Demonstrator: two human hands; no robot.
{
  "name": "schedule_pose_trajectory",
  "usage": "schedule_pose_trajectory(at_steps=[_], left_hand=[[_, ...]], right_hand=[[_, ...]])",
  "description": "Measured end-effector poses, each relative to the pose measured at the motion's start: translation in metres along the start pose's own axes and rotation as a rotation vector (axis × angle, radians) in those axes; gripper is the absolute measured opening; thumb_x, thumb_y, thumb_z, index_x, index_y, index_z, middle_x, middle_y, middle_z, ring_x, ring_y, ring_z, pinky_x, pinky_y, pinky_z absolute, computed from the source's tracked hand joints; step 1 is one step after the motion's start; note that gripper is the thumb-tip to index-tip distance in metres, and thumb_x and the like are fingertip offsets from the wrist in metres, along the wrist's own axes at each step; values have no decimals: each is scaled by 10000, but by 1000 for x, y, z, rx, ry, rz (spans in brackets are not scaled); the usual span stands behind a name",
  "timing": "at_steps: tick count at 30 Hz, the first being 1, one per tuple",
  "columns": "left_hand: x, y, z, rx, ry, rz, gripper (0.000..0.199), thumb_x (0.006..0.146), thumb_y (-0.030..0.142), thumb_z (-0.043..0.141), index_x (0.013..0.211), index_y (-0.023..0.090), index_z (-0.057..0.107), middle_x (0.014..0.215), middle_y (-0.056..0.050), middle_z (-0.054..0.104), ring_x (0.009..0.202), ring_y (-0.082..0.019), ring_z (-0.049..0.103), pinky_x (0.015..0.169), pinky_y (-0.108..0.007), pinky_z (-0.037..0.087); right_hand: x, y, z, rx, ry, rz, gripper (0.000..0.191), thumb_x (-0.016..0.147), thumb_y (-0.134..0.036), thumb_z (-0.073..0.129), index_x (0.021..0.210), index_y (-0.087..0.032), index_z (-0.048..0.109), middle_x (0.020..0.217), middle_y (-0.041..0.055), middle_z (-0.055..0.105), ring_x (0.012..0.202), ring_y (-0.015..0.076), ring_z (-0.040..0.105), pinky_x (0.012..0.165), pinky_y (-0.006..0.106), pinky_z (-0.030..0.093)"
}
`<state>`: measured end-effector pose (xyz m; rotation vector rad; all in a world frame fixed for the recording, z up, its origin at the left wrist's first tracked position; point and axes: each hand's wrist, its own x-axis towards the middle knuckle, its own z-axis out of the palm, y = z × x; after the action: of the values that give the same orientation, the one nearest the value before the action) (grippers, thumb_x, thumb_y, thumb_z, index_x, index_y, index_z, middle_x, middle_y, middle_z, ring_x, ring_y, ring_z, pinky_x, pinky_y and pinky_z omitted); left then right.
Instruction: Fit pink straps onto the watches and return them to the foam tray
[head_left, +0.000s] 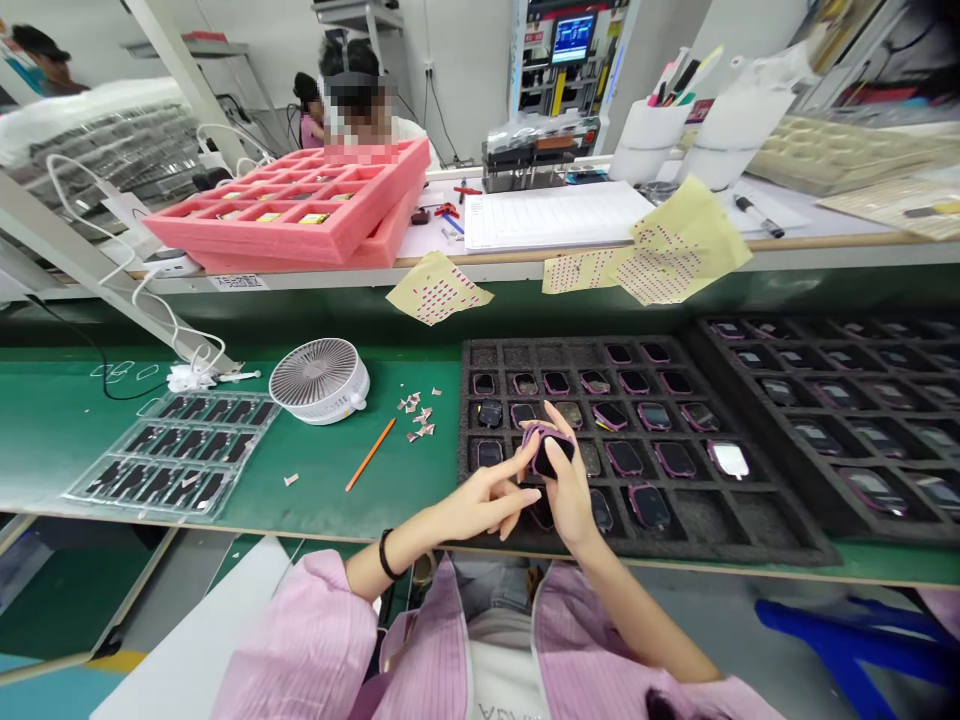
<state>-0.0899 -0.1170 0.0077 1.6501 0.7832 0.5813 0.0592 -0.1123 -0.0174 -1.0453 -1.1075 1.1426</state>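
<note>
My right hand (568,492) holds a dark-screened smartwatch body (541,461) with a purple frame, the thumb lying across its face and the fingers behind. From the left, my left hand (491,495) reaches in with fingers stretched and apart. Its index fingertip appears to touch the watch body's side. Both hands are above a black foam tray (705,500) whose pockets hold several similar purple-framed watch bodies (651,506). One of them shows a white face (729,459). My hands partly hide the pockets beneath them.
Left on the green bench are a fan (319,380), an orange stick (370,455), small scraps (421,425) and a clear parts tray (176,450). Another foam tray (832,455) stands right. Pink foam trays (330,235) and papers (555,215) lie on the shelf; a person sits beyond.
</note>
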Motion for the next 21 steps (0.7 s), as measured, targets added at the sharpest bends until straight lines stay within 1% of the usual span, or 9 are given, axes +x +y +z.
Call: schedule_pose_trajectory(at_steps=[3,5,6,8,11,14,16,18,21], left_hand=[[10,18,-8,571,182,169,704,880,333,602,1501,251,281,965,-69,684,871,-199,657,783,-334,552],[21,28,-7,795,272,309,731,848,291,634,1489,234,286,1314,-137,551,1205,-266,539,978,-416,499],[29,30,-5,853,289,361,736,846,261,624,1488,216,267,1395,-152,482,1284,-275,475,1033,-433,467],[48,29,2,915,316,405,701,840,165,575,1468,180,266,1405,-164,471,1311,-269,451,1071,-444,443],[79,20,9,920,372,362,620,778,25,493,1375,145,378,1290,-158,571,1231,-257,528,1033,-438,478],[102,10,8,857,404,348,503,750,27,529,1239,138,500,1194,-140,637,1137,-251,597,978,-410,510],[110,8,3,783,434,365,427,761,89,596,1179,154,541,1154,-123,663,1086,-246,627,956,-400,516],[114,9,-3,692,447,396,418,764,180,666,1167,174,555,1143,-108,675,1057,-241,644,947,-397,513],[118,13,-7,585,408,479,461,743,280,729,1165,186,571,1153,-104,678,1074,-248,639,972,-405,483]], right_hand=[[13,-11,-15,-142,-20,-60,603,913,-484,482,1461,-266,354,1263,80,594,1131,237,565,946,397,505],[21,-16,-25,-267,-59,-137,630,919,-483,485,1482,-255,317,1322,91,562,1265,251,481,1058,431,418],[25,-18,-28,-321,-80,-176,646,923,-481,479,1495,-250,288,1374,97,524,1327,256,422,1106,447,360],[32,-19,-34,-401,-120,-234,676,931,-473,461,1519,-240,222,1477,106,418,1402,258,326,1157,467,267],[44,-17,-41,-466,-166,-239,725,926,-462,459,1537,-232,143,1556,116,287,1428,258,287,1177,471,210],[58,-18,-53,-459,-207,-182,799,884,-471,527,1541,-247,131,1553,107,295,1437,262,267,1183,469,184],[69,-22,-64,-345,-255,-70,837,850,-473,582,1538,-285,143,1473,92,420,1376,259,380,1155,474,257],[82,-29,-77,-156,-311,103,821,817,-450,634,1515,-329,219,1309,64,572,1203,236,559,1054,456,411],[99,-40,-93,101,-424,332,663,748,-374,724,1367,-291,502,1116,53,679,936,197,668,839,369,545]])
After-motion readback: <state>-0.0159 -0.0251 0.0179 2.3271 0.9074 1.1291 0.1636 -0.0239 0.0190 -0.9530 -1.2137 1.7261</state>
